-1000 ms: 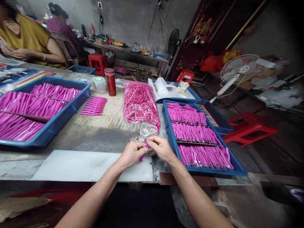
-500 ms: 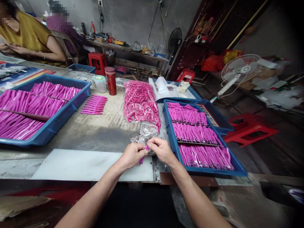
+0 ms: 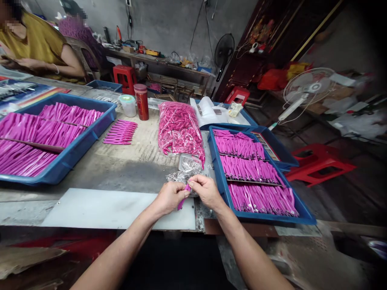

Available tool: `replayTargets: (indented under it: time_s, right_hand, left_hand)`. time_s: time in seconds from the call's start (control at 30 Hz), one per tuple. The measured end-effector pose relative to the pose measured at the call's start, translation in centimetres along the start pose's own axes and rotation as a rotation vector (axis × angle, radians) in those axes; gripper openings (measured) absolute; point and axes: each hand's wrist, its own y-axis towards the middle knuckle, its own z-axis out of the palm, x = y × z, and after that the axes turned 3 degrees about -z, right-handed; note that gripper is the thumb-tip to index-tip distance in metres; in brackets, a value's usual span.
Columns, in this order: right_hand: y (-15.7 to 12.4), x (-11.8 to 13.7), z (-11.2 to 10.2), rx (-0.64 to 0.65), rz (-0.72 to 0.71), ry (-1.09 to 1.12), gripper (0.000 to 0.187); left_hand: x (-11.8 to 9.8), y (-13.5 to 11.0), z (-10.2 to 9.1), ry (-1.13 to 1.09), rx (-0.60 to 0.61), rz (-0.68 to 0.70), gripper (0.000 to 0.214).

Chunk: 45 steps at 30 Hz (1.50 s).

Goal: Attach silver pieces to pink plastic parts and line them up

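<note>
Between my two hands is a slim magenta plastic piece [image 3: 181, 204], its lower end sticking out below my left fingers. My left hand [image 3: 171, 197] pinches it between thumb and fingers. At its upper end, the fingertips of my right hand [image 3: 206, 191] press together on the same piece; any small part there is hidden. Just beyond my hands lies a clear bag of small shiny metal parts [image 3: 181, 175], by a small clear box [image 3: 190, 161]. A white board [image 3: 117, 209] lies under and left of my hands.
Blue trays of magenta pieces stand left [image 3: 57, 169] and right [image 3: 305, 219]. Behind my hands sit a bag of pink pieces [image 3: 181, 125], a row of magenta pieces [image 3: 120, 132], a red bottle [image 3: 141, 102] and a lidded tub [image 3: 128, 106]. A co-worker [image 3: 45, 44] sits far left.
My hands keep the same grip on the magenta piece, almost in place. The camera view has shifted very slightly. The co-worker's hands at the far left have moved a little.
</note>
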Motion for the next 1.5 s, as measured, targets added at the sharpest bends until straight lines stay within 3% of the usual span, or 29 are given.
replayTargets:
  time_s: [0.9,1.27,1.5]
  right_hand:
    - [0.0,-0.3,0.3,-0.012,0.008,-0.009,0.015]
    - [-0.1,0.9,0.6,0.007,-0.241,-0.343,0.015]
    - [-0.1,0.8,0.9,0.043,-0.343,-0.413,0.016]
  left_hand:
    - [0.4,-0.1,0.2,0.038,-0.026,0.01,0.027]
    - [2.0,0.2,0.3,0.062,-0.154,0.205,0.022]
    - [2.9,0.2,0.5,0.039,-0.2,0.286,0.02]
